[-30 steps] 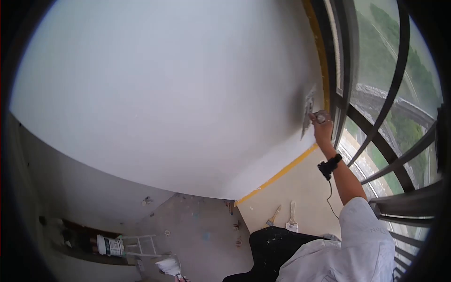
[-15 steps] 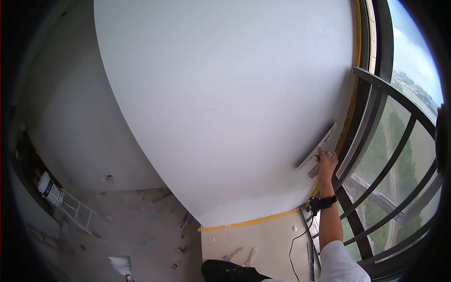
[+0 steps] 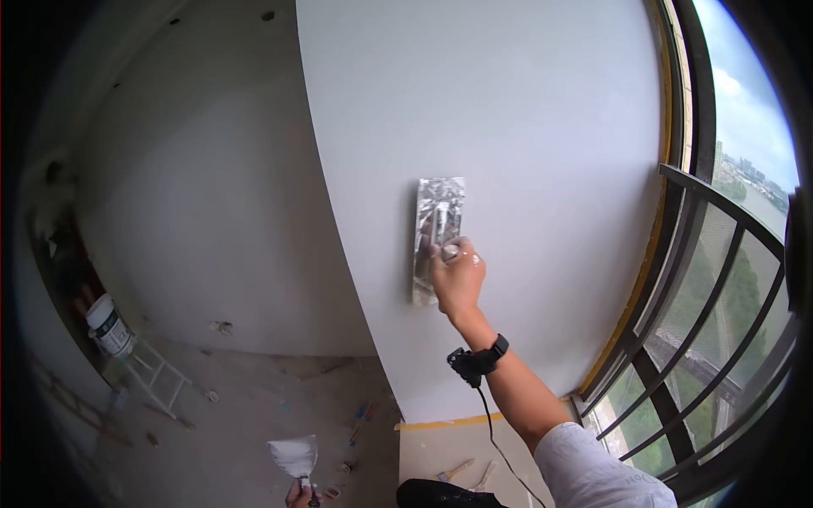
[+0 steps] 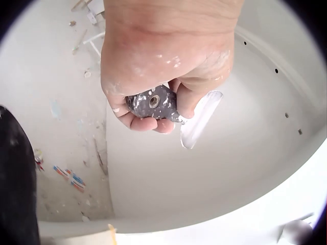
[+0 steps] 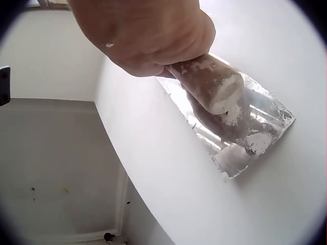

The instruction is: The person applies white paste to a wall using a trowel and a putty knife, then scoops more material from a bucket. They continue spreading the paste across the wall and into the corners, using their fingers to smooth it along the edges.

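Observation:
In the head view my right hand [image 3: 460, 275] grips the handle of a plastering trowel [image 3: 451, 193]. Its shiny blade, smeared with white, stands upright close against the white wall [image 3: 542, 127], near that wall's left corner edge. The right wrist view shows the trowel's worn, putty-spotted handle [image 5: 209, 84] in the curled fingers and the blade behind it. Low in the head view, my left hand [image 3: 298, 494] holds a putty knife [image 3: 295, 457] whose wide blade is covered in white putty. From the left wrist, fingers wrap round its dark, speckled handle [image 4: 140, 104].
Yellow tape [image 3: 644, 288] edges the wall beside the window railing [image 3: 720, 195] on the right. Two paintbrushes [image 3: 456, 471] lie on a beige surface [image 3: 423, 442] below. At left, a white bucket [image 3: 110, 326] stands by a small ladder [image 3: 161, 381]; scattered items lie on the floor.
The trowel and my right hand have swept left across the wall, from beside the taped window edge to near the left corner. The putty knife has come further into view as the head view turned.

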The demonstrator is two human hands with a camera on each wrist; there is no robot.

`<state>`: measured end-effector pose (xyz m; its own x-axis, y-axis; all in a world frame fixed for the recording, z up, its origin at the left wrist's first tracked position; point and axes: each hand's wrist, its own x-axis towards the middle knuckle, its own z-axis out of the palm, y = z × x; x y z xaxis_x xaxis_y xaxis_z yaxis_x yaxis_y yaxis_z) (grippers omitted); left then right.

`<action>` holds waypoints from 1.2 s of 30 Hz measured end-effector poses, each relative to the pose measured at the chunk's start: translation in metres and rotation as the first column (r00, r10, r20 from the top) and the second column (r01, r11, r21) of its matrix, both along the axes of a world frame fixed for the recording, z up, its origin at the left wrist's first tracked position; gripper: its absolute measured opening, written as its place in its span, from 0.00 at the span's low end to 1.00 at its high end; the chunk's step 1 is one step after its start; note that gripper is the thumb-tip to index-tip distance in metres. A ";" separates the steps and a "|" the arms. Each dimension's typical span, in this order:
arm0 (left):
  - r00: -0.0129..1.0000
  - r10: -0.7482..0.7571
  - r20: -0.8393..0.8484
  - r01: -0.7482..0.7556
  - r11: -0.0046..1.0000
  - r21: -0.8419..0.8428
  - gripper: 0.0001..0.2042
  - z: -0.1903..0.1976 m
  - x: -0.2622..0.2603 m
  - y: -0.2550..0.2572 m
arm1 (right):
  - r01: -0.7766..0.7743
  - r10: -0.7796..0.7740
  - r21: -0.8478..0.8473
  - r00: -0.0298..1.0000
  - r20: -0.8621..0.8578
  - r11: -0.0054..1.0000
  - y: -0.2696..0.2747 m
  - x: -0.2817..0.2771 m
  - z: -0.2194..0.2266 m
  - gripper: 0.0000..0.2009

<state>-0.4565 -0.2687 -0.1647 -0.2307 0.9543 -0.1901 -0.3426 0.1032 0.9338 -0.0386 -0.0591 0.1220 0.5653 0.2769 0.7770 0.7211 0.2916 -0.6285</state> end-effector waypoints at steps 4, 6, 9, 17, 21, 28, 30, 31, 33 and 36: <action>0.967 -0.121 0.222 0.097 0.989 0.115 0.12 -0.017 0.036 0.011 | -0.165 0.178 -0.101 0.975 0.134 0.981 0.035 -0.095 0.008 0.12; 0.967 -0.115 0.226 0.085 0.986 0.140 0.13 -0.012 0.054 0.013 | -0.230 0.249 -0.131 0.955 0.162 0.964 0.049 -0.130 0.007 0.11; 0.944 -0.223 0.245 0.174 0.963 0.206 0.12 -0.005 0.067 -0.008 | -0.491 0.545 -0.318 0.831 0.109 0.811 0.034 -0.160 0.004 0.09; 0.889 -0.369 0.271 0.374 0.927 0.037 0.10 0.024 0.070 0.000 | -0.719 0.969 -0.683 -0.057 0.239 0.126 -0.114 -0.134 -0.002 0.20; 0.843 -0.453 0.291 0.425 0.891 0.158 0.19 0.031 0.121 0.004 | -0.613 0.970 -0.790 -0.172 0.174 0.033 -0.151 -0.090 0.000 0.21; 0.610 -0.647 0.457 0.510 0.762 0.398 0.13 0.055 0.168 0.002 | -0.463 0.987 -0.872 0.085 0.137 0.161 -0.149 0.058 -0.045 0.18; 0.459 -0.724 0.514 0.497 0.689 0.527 0.10 0.071 0.170 -0.003 | -0.295 0.959 -0.922 0.206 0.194 0.250 -0.171 0.097 -0.067 0.18; 0.493 -0.692 0.526 0.442 0.721 0.534 0.10 0.079 0.165 0.003 | -0.172 0.924 -0.937 0.294 0.245 0.304 -0.184 0.116 -0.077 0.18; 0.528 -0.659 0.535 0.381 0.747 0.544 0.10 0.091 0.156 0.007 | -0.470 0.806 -0.713 0.547 0.228 0.520 -0.181 0.172 -0.110 0.18; 0.667 -0.608 0.430 0.421 0.784 0.456 0.11 0.106 0.147 0.011 | -0.117 0.091 -0.311 0.991 -0.096 0.943 -0.191 0.244 -0.083 0.20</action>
<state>-0.3092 -0.2572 -0.0592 0.3643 0.9121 0.1877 -0.7593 0.1743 0.6270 0.2055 -0.2497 0.0391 0.5768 0.5605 0.5942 0.6412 0.1400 -0.7545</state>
